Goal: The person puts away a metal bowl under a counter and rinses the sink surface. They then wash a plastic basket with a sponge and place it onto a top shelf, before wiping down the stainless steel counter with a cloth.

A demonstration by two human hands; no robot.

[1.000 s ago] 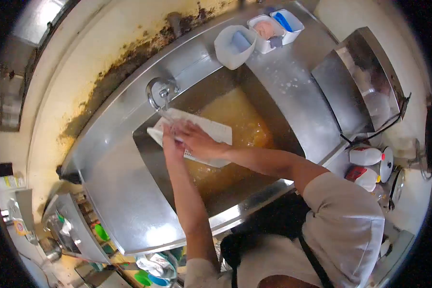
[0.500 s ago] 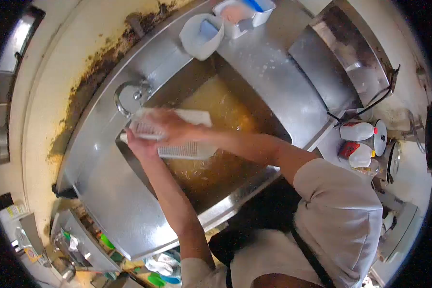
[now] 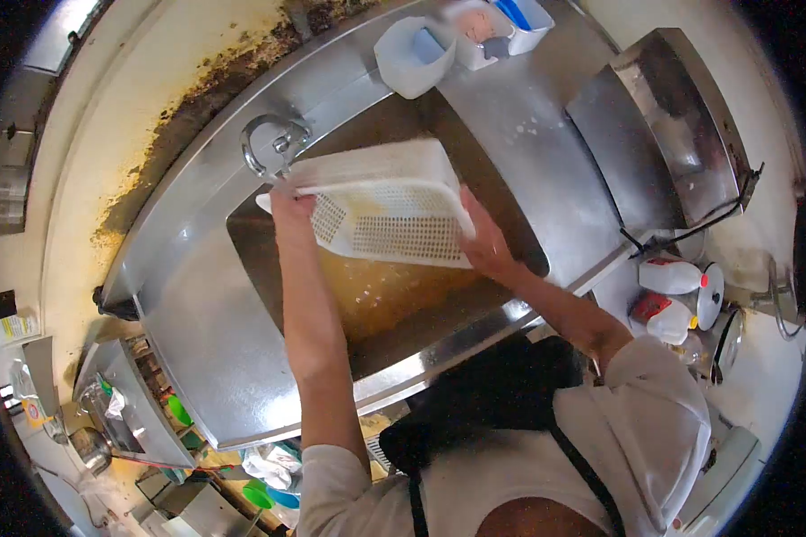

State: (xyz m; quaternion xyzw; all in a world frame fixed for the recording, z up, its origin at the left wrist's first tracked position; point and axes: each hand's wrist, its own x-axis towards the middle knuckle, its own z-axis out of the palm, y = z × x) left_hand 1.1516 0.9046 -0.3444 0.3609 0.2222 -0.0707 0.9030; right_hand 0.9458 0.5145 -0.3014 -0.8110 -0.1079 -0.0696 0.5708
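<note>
A white perforated plastic basket point(image 3: 394, 215) is tilted on its side above the sink point(image 3: 501, 192), its open side toward me. My left hand point(image 3: 293, 208) grips its left end, close to the faucet point(image 3: 258, 148). At the right end, my right hand point(image 3: 488, 237) is closed on the basket's rim. Brownish, cloudy water point(image 3: 367, 300) with some bubbles stands in the sink below.
At the sink's far edge stand a white plastic container point(image 3: 414, 76) with a bluish thing inside and white tubs point(image 3: 484, 43). A metal panel point(image 3: 631, 134) rises on the right counter. Plastic jugs point(image 3: 670, 276) stand at the right.
My right hand has moved from over the basket's left part to its right end. The basket has turned, so its hollow inside faces me. The view has shifted slightly.
</note>
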